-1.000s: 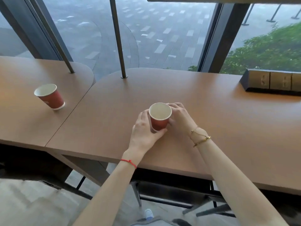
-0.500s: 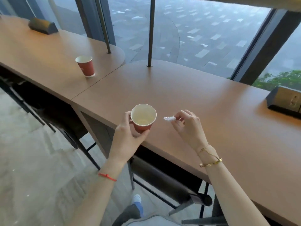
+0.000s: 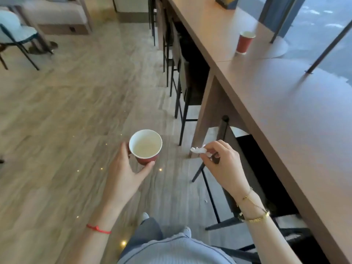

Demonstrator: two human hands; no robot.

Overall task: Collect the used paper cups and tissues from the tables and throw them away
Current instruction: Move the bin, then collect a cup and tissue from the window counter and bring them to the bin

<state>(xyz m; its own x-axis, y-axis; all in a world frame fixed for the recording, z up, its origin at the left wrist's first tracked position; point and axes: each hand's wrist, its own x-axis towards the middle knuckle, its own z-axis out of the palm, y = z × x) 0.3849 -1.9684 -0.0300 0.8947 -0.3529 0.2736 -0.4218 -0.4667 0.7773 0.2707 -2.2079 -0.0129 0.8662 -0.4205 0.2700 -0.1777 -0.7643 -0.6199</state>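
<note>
Left hand [image 3: 125, 174] grips red cup [image 3: 145, 147] over floor, fingers wrapped round wall; right hand [image 3: 222, 164] pinches tissue [image 3: 199, 150] beside it; second cup [image 3: 244, 42] waits mid-table [image 3: 285, 103]; loose pinch could drop tissue, tilt could spill dregs

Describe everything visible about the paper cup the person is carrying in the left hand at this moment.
The carried paper cup is small, red outside, with a white rolled rim and a pale cream inside that looks empty, perhaps faintly stained. It is upright, tipped slightly toward the camera, so its mouth shows almost round. The left hand grips it from the side, thumb near the base and fingers behind the wall. It is held in the air above the wood-look floor, off the table, touching nothing else.
</note>
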